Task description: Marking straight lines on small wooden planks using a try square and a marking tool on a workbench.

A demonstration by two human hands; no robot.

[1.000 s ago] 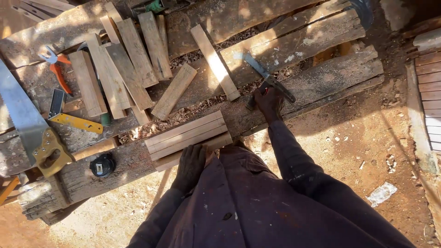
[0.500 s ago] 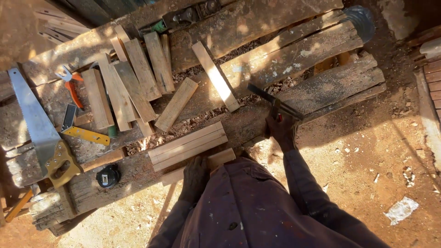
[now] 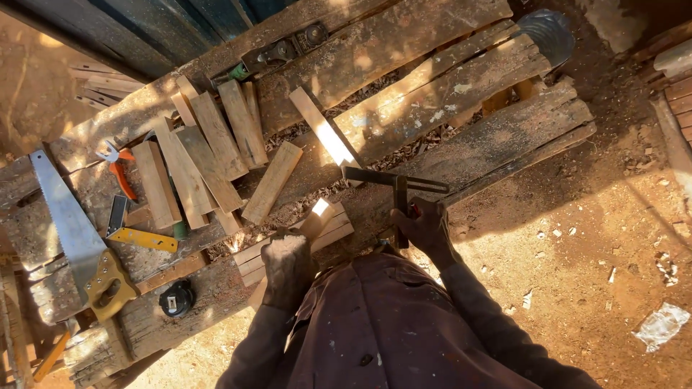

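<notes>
The rough plank workbench [image 3: 461, 144] now sits lower in view than a second ago, and the stack of cut boards [image 3: 295, 248] at its near edge has a short wood strip [image 3: 317, 218] lifted off it, clasped in the left hand [image 3: 288, 268]. The right hand [image 3: 425, 229], which had been reaching out over the planks, has drawn back near the body, fist closed round a T-shaped square [image 3: 396, 191] held upright. No container shows anywhere, only loose offcuts [image 3: 205, 155], a handsaw [image 3: 76, 234] and pliers [image 3: 117, 167].

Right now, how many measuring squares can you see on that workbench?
2. A dark try square is held in the right hand near the bench's front edge; a yellow-handled square lies left, beside the handsaw. Others may hide under the loose boards.
</notes>
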